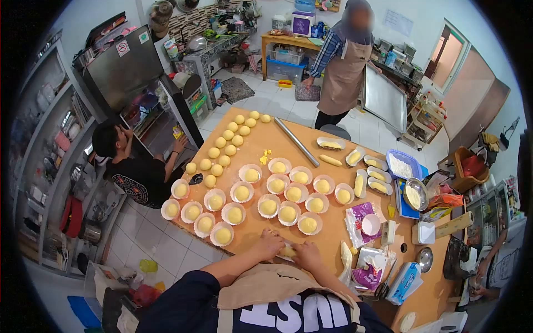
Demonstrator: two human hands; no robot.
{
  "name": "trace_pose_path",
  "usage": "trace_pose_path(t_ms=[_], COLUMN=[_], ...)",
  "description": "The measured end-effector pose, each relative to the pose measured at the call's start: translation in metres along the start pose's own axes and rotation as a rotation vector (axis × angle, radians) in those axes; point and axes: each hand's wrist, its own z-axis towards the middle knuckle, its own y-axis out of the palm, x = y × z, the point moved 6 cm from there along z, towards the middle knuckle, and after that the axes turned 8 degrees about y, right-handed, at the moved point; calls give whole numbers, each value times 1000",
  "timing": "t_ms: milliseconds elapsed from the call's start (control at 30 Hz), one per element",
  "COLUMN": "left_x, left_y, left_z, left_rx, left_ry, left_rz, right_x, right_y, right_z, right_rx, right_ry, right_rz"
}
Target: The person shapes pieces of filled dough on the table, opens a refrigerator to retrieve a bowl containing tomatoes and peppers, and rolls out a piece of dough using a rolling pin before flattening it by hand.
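At the table's near edge, a small piece of pale yellow dough (288,251) lies between my two hands. My left hand (268,245) has its fingers curled onto the dough's left end. From the other side, my right hand (306,255) grips the right end. Parts of the dough are hidden under my fingers. Just beyond my hands stand several white paper cups, each holding a round dough ball; the closest is a paper cup (309,229) in front of my right hand. Another filled cup (222,241) sits to the left of my left hand.
Loose dough balls (220,142) line the far left of the wooden table. A metal rod (296,142) lies at the back, beside elongated dough pieces in paper cases (331,144). At right are a flour basket (402,166) and metal bowl (423,194). One person carries a tray (384,100); another crouches left.
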Motion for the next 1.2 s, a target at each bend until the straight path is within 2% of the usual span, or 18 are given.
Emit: trace_pose_path(t_ms=[267, 467, 667, 767, 867, 967, 1067, 1167, 1200], left_x=[4, -5, -4, -9, -12, -7, -4, -5, -5], left_y=[-31, -12, -25, -9, -4, -25, -38, -33, -35], left_z=[-15, -13, -17, -11, -6, -10, -15, -13, -13], left_rx=[90, -126, 85, -4, -76, -59, 36, 119, 38], left_ry=[-114, -156, -169, -145, -149, -106, -106, -106, -119], left_rz=[-124, -33, -144, -143, -93, -77, -160, -117, -127], right_x=[0, 14, 9, 11, 17, 19, 20, 16, 16], right_y=[-23, -2, -28, -27, -16, -18, -19, -23, -20], right_z=[-12, -7, -15, -17, -13, -14, -16, -18, -17], right_rx=[24, 63, 145, 196, 132, 97, 134, 176, 144], right_ry=[9, -16, 83, 80, 82, 103, 51, 51, 68], right_rz=[110, 73, 121, 150, 25, 9, 108, 140, 135])
